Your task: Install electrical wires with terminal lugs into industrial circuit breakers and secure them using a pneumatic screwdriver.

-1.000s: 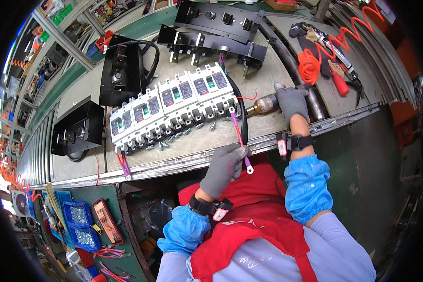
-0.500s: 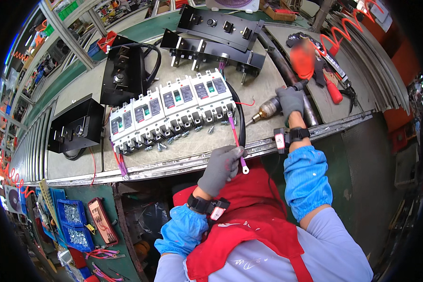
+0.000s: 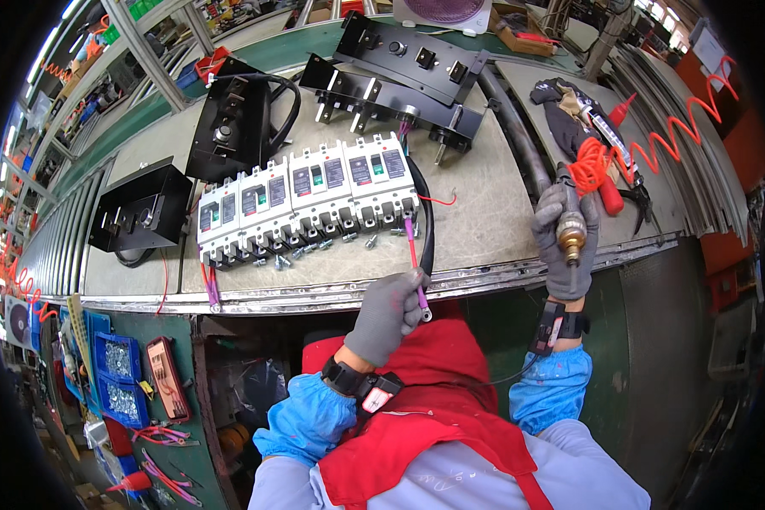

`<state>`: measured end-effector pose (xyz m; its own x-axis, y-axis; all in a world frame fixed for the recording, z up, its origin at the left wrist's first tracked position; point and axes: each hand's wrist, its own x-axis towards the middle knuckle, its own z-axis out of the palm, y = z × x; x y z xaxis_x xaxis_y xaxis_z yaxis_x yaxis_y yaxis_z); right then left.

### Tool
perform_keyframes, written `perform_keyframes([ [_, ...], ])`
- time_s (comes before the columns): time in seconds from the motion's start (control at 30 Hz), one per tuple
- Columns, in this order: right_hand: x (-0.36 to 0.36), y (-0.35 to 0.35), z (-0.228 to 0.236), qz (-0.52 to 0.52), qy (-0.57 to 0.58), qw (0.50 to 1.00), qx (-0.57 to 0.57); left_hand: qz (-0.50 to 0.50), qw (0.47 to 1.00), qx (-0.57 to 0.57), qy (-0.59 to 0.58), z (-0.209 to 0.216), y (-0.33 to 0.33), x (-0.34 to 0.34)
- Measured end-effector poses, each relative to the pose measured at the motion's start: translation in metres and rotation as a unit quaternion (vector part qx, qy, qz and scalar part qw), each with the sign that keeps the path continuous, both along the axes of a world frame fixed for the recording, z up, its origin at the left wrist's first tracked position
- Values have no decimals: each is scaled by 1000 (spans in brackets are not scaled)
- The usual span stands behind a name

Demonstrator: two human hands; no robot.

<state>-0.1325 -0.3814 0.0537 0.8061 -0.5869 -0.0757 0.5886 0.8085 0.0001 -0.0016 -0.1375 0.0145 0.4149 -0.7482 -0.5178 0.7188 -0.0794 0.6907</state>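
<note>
In a row on the bench stand several white circuit breakers (image 3: 318,180), joined side by side. A short red-and-purple cable (image 3: 413,248) runs from a terminal of the rightmost breaker toward me. My left hand (image 3: 384,316), in a grey glove, pinches this cable close to its free end, where a metal ring lug (image 3: 426,314) sticks out past the fingers. My right hand (image 3: 569,242), gloved too, is wrapped round a power screwdriver (image 3: 572,228) at the bench's right front, its bit pointing back toward me. Loose screws (image 3: 302,249) lie before the breakers.
Black metal housings (image 3: 399,102) with cables stand behind and left of the breakers. An orange coiled hose (image 3: 684,123) stretches across the right side, near a red-handled tool (image 3: 610,195). Blue bins (image 3: 119,378) of small hardware sit at lower left, beside a multimeter (image 3: 169,380).
My right hand has moved right, away from the breakers, and turned the screwdriver so its bit faces me. My left hand still pinches the cable near its lug.
</note>
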Motion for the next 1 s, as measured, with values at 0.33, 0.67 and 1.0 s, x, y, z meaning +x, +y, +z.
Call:
perform_keyframes([
  [0.33,16,53,-1,126,226,937,-236,61,998,32,6,-4,2,3],
  [0.67,40,85,29,154,340,836,-402,88,990,2,-107,5,22,3],
  [1.0,37,117,32,126,363,818,-429,109,986,-112,-58,25,48,15],
])
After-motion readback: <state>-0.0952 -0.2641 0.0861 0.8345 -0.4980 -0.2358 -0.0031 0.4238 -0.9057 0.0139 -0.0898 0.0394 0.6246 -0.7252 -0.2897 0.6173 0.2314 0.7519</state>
